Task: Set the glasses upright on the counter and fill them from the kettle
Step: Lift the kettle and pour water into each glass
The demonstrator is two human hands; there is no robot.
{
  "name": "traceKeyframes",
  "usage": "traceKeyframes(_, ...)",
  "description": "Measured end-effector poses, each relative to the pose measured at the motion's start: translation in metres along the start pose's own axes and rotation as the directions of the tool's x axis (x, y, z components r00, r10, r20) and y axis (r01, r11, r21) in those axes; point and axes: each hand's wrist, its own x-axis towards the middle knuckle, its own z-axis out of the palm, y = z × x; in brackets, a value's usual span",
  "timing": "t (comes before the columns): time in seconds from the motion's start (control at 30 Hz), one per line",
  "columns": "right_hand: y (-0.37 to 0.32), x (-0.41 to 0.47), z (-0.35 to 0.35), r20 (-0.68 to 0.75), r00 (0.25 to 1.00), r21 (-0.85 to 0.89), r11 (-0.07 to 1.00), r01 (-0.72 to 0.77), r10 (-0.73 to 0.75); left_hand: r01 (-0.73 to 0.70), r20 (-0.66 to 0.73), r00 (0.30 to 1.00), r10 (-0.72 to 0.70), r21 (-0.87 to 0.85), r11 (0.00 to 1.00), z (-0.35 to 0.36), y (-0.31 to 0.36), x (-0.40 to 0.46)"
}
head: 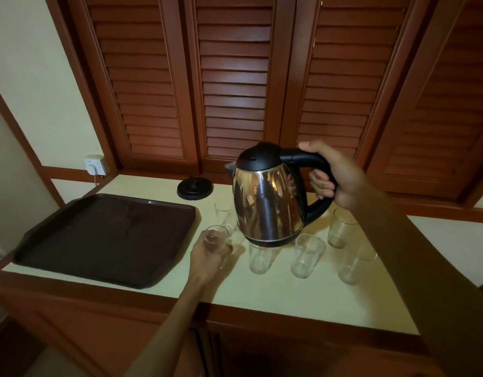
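I judge I'm at the first pour — my right hand grips the kettle by its handle above the upright glasses, my left hand curls round the nearest glass on the counter — next I tip the spout over it.

Looks like a room in a home or a hotel, at a small drinks corner. Brown wooden shutters behind a pale counter with wood trim. On top, a dark tray, a shiny kettle, its round black base, clear glasses. Wall plug close by.
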Motion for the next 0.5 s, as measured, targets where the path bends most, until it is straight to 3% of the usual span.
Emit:
traceKeyframes(0.07,-0.002,-0.001,0.001,0.010,1.000,-0.036,0.999,0.008,-0.007,-0.042,-0.007,0.999,0.042,0.028,0.999,-0.004,0.011,-0.004)
traceKeyframes(0.17,-0.008,-0.001,0.003,0.017,0.999,-0.078,0.996,0.041,-0.040,-0.006,-0.065,0.998,-0.002,-0.118,0.993,-0.013,0.029,0.001)
traceKeyframes(0.5,-0.044,-0.004,0.017,0.079,0.995,-0.296,0.952,0.083,-0.063,-0.137,-0.102,0.986,0.134,-0.013,0.991,-0.037,0.065,0.014)
